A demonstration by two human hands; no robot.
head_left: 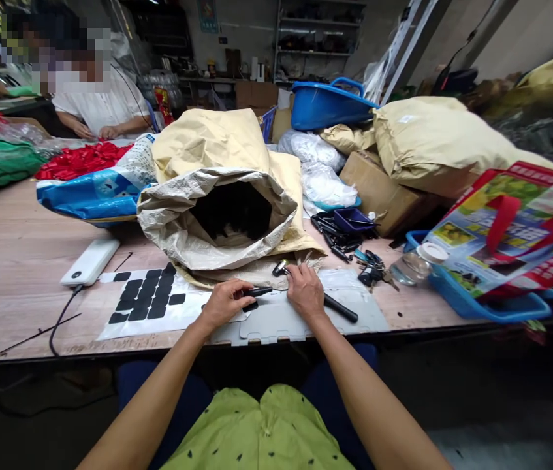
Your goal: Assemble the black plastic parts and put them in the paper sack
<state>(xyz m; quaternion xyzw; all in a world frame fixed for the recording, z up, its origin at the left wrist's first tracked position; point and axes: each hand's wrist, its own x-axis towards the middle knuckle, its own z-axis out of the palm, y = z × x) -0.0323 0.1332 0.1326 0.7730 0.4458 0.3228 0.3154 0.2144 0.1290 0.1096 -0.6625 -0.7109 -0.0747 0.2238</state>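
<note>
R hand point(304, 289) hiding hammer point(341, 308) mid, L hand point(227, 303) part-hiding blk pc point(260, 291)

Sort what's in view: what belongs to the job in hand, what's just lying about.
Likely in the job:
black rod-like piece, in left hand
black-handled tool, in right hand
grey board under the hands
sheet of black pads, perhaps

Apparently just lying about:
white device
keys
clear bottle
printed carry bag

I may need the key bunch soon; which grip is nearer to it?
Right. The right grip is left of the key bunch; the left grip is farther left.
</note>
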